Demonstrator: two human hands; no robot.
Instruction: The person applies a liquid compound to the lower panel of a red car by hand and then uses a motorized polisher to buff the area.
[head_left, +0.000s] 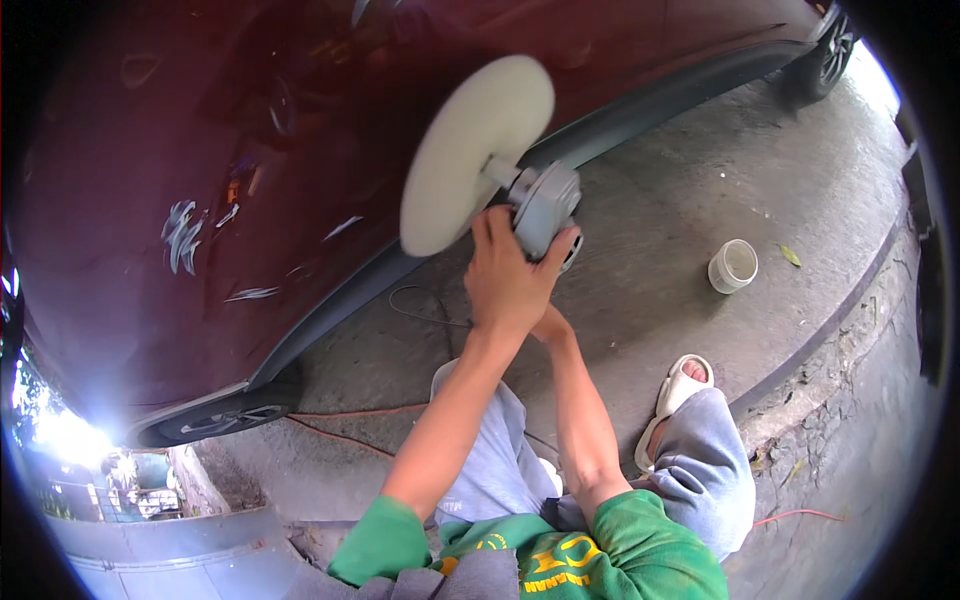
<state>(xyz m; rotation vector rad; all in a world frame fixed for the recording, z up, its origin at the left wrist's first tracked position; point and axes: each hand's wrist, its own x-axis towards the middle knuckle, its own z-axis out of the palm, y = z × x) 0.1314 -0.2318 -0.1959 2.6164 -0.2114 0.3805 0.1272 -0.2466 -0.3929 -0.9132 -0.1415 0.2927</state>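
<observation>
My left hand (512, 274) grips the grey head of a rotary polisher (547, 202). Behind it, mostly hidden by the left hand, my right hand (551, 324) is at the rear of the tool; its fingers do not show. The polisher's large, round, off-white pad (480, 150) stands tilted beside the lower side of a dark red car (337, 165); whether it touches the paint cannot be told. Whitish smears (182, 236) mark the car panel to the left of the pad.
A translucent plastic tub (733, 267) stands on the concrete floor (645, 225) to the right. An orange cord (360, 415) runs along the floor near the car's wheel (217, 421) and my legs. A raised edge (817, 337) curves along the right.
</observation>
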